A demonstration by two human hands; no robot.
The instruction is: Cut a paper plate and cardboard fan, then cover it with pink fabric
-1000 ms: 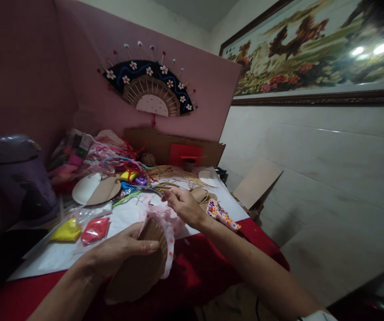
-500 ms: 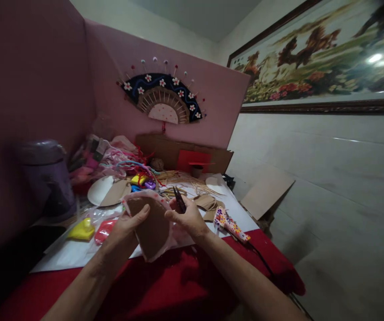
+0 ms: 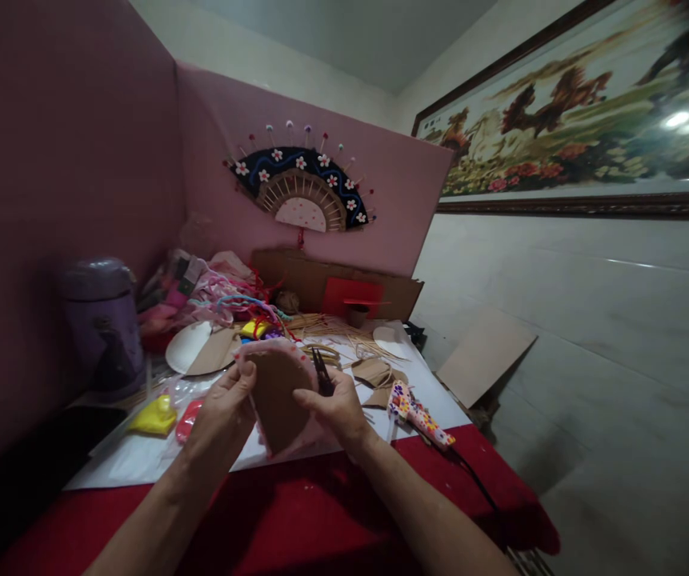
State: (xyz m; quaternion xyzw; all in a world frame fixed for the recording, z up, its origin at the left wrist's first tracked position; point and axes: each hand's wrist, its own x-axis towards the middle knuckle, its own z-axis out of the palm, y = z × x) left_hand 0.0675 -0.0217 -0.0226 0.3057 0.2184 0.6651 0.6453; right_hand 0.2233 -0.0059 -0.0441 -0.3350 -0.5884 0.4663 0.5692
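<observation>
A cardboard piece (image 3: 278, 404), rounded along its top and edged with pale pink cloth (image 3: 281, 349) with red spots, is held upright over the table front. My left hand (image 3: 233, 404) grips its left side, thumb on the brown face. At the right side is my right hand (image 3: 338, 406), its thumb pressed on the cardboard's edge. The same hand holds small black snips (image 3: 321, 372), their two points upward and slightly apart. The fingers behind the cardboard are hidden.
A flower-patterned glue gun (image 3: 419, 412) with a cord lies right. Cut cardboard (image 3: 374, 370), thin sticks (image 3: 344, 330), a yellow clay packet (image 3: 155, 416) and a red packet (image 3: 188, 420) lie on white paper. A purple flask (image 3: 104, 328) stands left. A decorated fan (image 3: 302, 188) hangs behind.
The view has shifted slightly. The cardboard has turned a little and its lower end is raised, with both hands still on it. The snips stay in my right hand.
</observation>
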